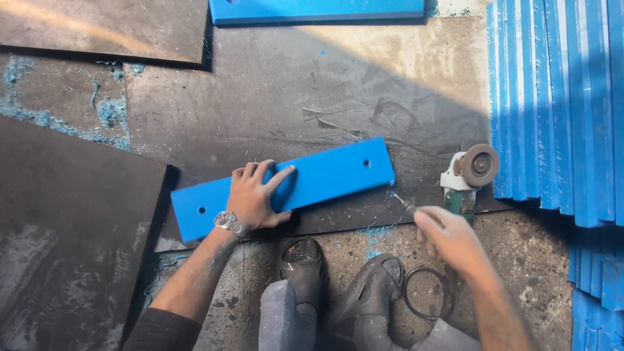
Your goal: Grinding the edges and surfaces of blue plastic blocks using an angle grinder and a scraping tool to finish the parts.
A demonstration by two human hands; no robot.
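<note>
head view, left hand (pixel 255 195) flat on long blue two-holed plate (pixel 286 186), right hand (pixel 448 239) gripping small tool (pixel 406 207)

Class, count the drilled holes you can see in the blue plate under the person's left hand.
2. One hole sits near the left end of the blue plate; the other hole sits near its right end. The left hand covers the middle, so more may be hidden.
</note>
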